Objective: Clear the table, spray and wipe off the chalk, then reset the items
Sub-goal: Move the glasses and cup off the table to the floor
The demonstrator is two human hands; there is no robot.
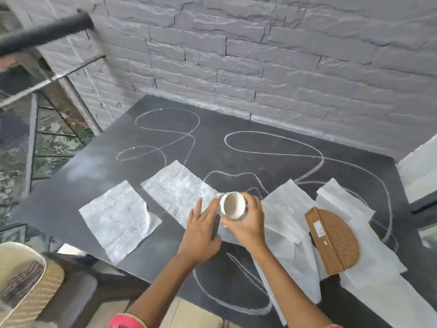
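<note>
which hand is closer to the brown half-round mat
Right. The right hand, holding a cup, is just left of the brown mat; the left hand lies farther left, beyond the right one.

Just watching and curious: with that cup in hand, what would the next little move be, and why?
Probably carry the cup, held in the right hand, off the table. Chalk lines, paper sheets and a brown holder still cover it, so clearing comes before spraying.

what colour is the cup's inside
Off-white inside the cup, with blue marking on the outer rim; head view shows it.
</note>
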